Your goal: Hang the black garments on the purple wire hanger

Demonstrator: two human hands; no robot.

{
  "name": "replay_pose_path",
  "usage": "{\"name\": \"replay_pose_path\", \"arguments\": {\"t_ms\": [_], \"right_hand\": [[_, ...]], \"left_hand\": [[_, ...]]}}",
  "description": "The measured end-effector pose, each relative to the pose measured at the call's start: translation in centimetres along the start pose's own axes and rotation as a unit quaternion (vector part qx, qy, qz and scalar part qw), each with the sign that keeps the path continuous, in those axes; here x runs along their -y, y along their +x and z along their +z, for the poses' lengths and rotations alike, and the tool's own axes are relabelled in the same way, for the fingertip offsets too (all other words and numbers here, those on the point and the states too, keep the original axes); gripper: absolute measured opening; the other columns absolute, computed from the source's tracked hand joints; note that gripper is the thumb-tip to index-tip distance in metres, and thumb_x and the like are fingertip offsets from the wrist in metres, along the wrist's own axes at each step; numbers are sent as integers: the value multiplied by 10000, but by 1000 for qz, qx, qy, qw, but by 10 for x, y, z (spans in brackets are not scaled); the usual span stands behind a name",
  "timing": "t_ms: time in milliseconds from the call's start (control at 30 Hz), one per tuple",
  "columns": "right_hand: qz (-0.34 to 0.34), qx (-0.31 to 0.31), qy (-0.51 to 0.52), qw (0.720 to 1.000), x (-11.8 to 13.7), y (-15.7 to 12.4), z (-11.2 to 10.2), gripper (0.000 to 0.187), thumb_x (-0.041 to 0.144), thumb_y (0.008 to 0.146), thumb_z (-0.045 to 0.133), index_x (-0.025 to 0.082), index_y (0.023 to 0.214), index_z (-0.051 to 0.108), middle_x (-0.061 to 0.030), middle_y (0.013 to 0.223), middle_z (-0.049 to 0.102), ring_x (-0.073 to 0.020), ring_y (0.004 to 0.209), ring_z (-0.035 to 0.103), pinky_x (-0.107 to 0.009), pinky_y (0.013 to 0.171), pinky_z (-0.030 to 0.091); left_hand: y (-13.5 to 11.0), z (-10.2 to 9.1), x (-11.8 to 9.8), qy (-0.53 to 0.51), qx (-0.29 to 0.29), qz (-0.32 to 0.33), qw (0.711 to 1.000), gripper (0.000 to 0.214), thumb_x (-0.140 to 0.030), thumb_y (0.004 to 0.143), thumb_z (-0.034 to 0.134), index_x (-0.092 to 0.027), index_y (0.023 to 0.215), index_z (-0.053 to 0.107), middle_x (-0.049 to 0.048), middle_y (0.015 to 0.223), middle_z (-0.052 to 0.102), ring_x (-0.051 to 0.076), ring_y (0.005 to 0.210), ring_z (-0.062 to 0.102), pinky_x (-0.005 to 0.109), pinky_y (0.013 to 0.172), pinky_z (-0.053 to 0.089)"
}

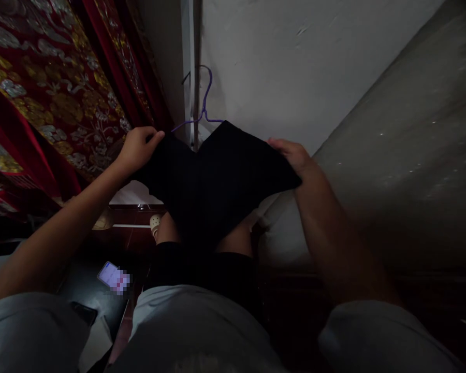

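Note:
A black garment [213,181] is spread out in front of me, with a V-shaped dip in its upper edge. Its exact kind is hard to make out in the dim light. A purple hanger [204,106] shows above it, its hook up by a narrow post; the hanger's lower part is hidden by the cloth. My left hand [140,147] pinches the upper left edge of the garment between thumb and fingers. On the other side, my right hand [293,154] grips the right edge, its fingers partly behind the cloth.
Red curtains [73,83] with gold and silver patterns hang at the left. A pale wall [295,62] rises ahead, and a large plastic-covered object [392,181] stands at the right. At lower left, a lit phone [112,277] lies on a dark surface [77,280].

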State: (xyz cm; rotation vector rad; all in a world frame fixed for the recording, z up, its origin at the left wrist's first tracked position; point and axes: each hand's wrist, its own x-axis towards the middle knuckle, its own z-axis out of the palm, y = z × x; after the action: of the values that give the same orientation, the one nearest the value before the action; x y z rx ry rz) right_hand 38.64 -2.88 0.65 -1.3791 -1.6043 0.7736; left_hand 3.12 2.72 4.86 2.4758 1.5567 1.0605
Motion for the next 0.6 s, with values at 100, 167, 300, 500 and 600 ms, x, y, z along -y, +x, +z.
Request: {"name": "replay_pose_path", "arguments": {"t_ms": [100,167,300,500,600], "right_hand": [[54,82,250,963,13,-3,-6,258,161,782,702,148,1031,769,-39,886,779,-166,767,708,-304,766,547],[44,38,272,961,25,-9,-9,343,113,704,697,156,1033,785,-24,839,773,-153,720,689,-275,709,534],[-15,-16,274,961,45,-33,-3,340,153,678,692,185,1005,778,1,778,734,-154,682,663,-279,658,529],[-153,253,70,953,71,-80,43,452,364,741,815,221,1160,724,-45,1051,739,-240,957,703,-416,944,560],[-191,390,-28,900,73,-77,55,385,476,850,735,210,1128,747,-70,1068,749,-239,961,709,-403,922,567]], "left_hand": [[6,3,-8,-43,-49,47,997,327,-432,1014,567,-171,875,709,63,869,687,228,923,627,401,947,482],[8,0,-17,-77,-77,105,988,305,-478,981,629,-192,1017,728,101,1087,692,291,1166,600,438,1078,440],[1,-15,-48,-164,-79,134,974,370,-462,961,683,-222,1242,685,115,1307,624,323,1413,471,468,1214,349],[-41,-27,-98,-493,148,-160,843,473,-454,1093,357,-102,1061,673,122,998,708,232,967,727,415,936,577],[-74,-33,-102,-505,203,-242,804,243,-332,961,635,-104,1023,689,72,826,681,138,648,648,269,647,560]]}}
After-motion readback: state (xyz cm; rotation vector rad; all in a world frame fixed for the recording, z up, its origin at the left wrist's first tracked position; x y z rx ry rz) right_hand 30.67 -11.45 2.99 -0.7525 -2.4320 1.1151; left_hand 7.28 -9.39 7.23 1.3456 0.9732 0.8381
